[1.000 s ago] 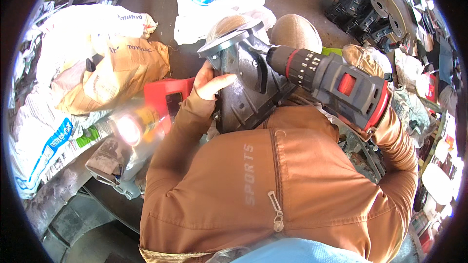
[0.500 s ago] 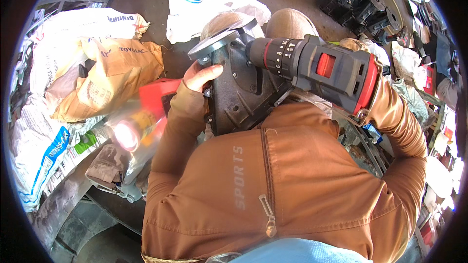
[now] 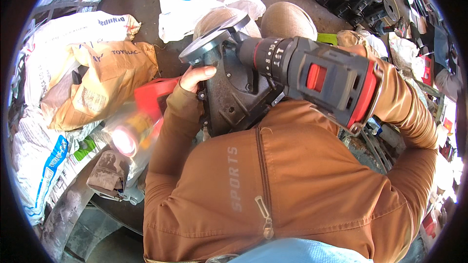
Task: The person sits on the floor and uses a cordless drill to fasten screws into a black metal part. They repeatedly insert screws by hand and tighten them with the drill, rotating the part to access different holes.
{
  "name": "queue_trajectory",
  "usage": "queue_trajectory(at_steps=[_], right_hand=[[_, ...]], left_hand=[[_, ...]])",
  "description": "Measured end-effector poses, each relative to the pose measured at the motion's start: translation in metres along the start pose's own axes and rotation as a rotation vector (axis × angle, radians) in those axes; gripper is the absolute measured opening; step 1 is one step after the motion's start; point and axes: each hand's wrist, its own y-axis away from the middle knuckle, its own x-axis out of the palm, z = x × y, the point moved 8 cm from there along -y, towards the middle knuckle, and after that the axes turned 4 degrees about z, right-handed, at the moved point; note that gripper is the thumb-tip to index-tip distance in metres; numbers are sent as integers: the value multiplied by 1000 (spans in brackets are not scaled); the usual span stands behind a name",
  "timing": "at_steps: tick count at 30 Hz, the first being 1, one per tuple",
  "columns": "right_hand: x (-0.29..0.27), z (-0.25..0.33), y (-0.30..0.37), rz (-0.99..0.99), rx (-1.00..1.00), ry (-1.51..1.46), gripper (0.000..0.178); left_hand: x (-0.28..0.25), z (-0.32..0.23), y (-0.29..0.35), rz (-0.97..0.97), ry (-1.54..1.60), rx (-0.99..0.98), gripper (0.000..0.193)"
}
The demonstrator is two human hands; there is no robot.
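A cordless drill (image 3: 324, 80), dark grey and black with red parts, lies across the upper middle, its front end pointing left. My right hand (image 3: 360, 51) is wrapped round its grip, mostly hidden behind the drill's body. The drill's front meets a black cast housing (image 3: 229, 104) with several small screws along its edge; the exact contact spot is hidden. A shiny metal disc (image 3: 207, 41) sits tilted at the housing's far end. My left hand (image 3: 196, 75) holds the housing's left side, thumb on top and the other fingers out of sight. The housing leans against my lap.
On the left are a brown paper sack (image 3: 109, 87), white sacks (image 3: 36, 165) and a red object (image 3: 151, 98) beside a bright lamp-like glow. A white bag (image 3: 195, 9) with a blue mark lies ahead. Black spool-like parts (image 3: 360, 0) stand far right, with mixed clutter along the right.
The drill and the housing have shifted slightly left in the picture, and the drill's rear end sits a little lower. Both hands keep their hold.
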Motion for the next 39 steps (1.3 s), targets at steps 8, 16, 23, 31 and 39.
queue_trajectory(at_steps=[8, 16, 23, 31, 39], right_hand=[[-23, 30, -14, 85, -47, 143, 62], [-23, 15, -25, 186, 81, -68, 61], [-18, 11, -23, 174, 58, -156, 56], [7, -35, -25, 371, 162, -380, 41], [-18, -30, -30, 350, 184, 6, 33]], left_hand=[[1, -6, -8, -15, 1, -54, 50], [-10, 4, -7, -69, 26, -184, 38], [6, -1, -5, -31, 95, -85, 45], [-2, 2, -15, 20, 94, -106, 45], [-14, 13, -19, -1, 132, -141, 37]])
